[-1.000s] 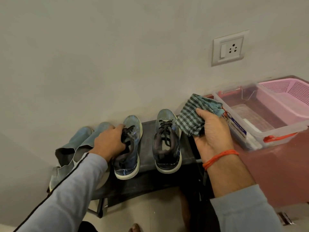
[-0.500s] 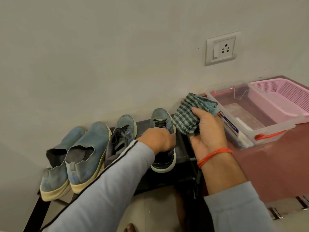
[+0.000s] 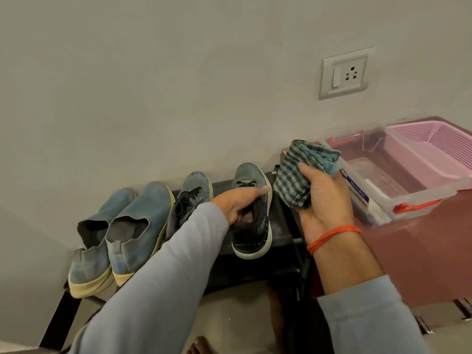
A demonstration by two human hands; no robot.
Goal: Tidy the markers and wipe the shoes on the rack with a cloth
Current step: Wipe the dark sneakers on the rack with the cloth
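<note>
Against the plain grey wall, low down, stands the dark shoe rack (image 3: 255, 267) with four shoes in a row, toes to the wall and heels toward me. My left hand (image 3: 241, 203) reaches across to the rightmost one, the laced sneaker (image 3: 251, 213), and grips it at the collar, fingers curled into the opening and thumb laid along its right edge. Its long axis runs from me toward the wall, toe far, heel near. Just to its right, held above the end of the rack, my right hand (image 3: 324, 200) grips the bunched checked cloth (image 3: 298, 175), the wad standing up out of my fist and nearly level with the sneaker's toe.

So the shoe lies directly left of the cloth, just beside it, and the cloth hand is the nearer for wiping while the left steadies. I judge the next move is a short sideways sweep onto the toe, then strokes along the shoe's length toward the heel.

Beyond my right hand, a clear box (image 3: 383, 180) and a pink basket (image 3: 434, 154) sit on a reddish surface; I see no markers.
</note>
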